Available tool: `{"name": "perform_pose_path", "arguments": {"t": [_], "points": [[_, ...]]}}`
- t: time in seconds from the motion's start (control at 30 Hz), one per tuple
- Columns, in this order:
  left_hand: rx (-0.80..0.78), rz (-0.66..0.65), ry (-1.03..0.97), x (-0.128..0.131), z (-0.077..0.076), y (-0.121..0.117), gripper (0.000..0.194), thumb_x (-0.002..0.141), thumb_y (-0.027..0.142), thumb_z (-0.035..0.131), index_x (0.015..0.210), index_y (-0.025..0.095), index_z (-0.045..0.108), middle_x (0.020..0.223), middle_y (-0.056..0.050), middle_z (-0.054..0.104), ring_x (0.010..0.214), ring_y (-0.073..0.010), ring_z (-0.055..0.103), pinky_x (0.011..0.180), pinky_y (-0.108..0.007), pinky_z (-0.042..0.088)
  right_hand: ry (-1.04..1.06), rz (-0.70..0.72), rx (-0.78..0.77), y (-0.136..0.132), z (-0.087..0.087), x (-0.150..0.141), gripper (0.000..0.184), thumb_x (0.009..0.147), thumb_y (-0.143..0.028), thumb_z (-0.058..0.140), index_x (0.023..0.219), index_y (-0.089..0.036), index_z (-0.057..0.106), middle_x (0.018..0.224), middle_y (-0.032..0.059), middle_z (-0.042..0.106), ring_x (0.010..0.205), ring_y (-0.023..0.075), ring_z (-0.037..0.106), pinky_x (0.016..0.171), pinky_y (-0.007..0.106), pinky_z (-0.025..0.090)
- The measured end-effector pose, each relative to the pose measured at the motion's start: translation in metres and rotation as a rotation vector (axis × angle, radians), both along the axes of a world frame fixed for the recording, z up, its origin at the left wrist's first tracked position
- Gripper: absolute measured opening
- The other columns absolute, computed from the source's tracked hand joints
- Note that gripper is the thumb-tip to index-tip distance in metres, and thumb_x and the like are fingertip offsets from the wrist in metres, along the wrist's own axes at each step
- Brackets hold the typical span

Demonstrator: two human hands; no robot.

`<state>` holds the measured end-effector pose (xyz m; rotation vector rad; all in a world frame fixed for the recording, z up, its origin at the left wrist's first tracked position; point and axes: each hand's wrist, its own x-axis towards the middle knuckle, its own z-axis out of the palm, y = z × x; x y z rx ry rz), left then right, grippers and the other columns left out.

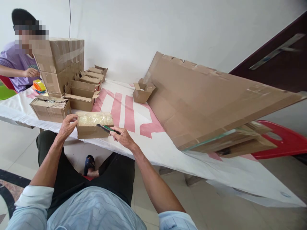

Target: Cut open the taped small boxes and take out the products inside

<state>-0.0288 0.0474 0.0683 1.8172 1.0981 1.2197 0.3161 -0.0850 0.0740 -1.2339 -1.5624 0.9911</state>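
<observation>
A small closed cardboard box (94, 126) with clear tape across its top sits at the near edge of the table. My left hand (67, 125) grips the box's left end, fingers curled over the top corner. My right hand (122, 136) is closed on a slim dark knife with a green part (107, 128), whose tip lies on the box's top right part.
A white cloth with red marks (134, 118) covers the table. Another sealed box (51, 108), several open small boxes (82, 92), a tall taped carton (59, 64) and one open box (143, 91) stand behind. Large flattened cardboard (203, 99) lies right. A person in purple (16, 64) sits far left.
</observation>
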Motion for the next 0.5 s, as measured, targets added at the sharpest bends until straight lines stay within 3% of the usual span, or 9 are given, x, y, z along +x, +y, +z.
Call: {"name": "perform_pose_path", "arguments": {"t": [0.23, 0.5], "points": [[0.05, 0.025, 0.01, -0.001, -0.003, -0.001, 0.022, 0.092, 0.038, 0.074, 0.103, 0.025, 0.087, 0.141, -0.012, 0.08, 0.135, -0.0342, 0.072, 0.122, -0.052, 0.058, 0.025, -0.005, -0.013, -0.002, -0.008, 0.001, 0.04, 0.094, -0.057, 0.076, 0.108, -0.02, 0.083, 0.085, 0.002, 0.075, 0.063, 0.0136, 0.058, 0.061, 0.029, 0.05], [0.019, 0.047, 0.009, 0.0, -0.005, -0.002, 0.023, 0.092, 0.039, 0.073, 0.105, 0.025, 0.086, 0.143, -0.011, 0.079, 0.133, -0.0324, 0.071, 0.116, -0.048, 0.06, 0.061, -0.026, -0.038, -0.001, -0.016, -0.001, 0.046, 0.092, -0.059, 0.076, 0.114, -0.019, 0.084, 0.09, 0.0037, 0.079, 0.061, 0.0132, 0.059, 0.058, 0.029, 0.048]]}}
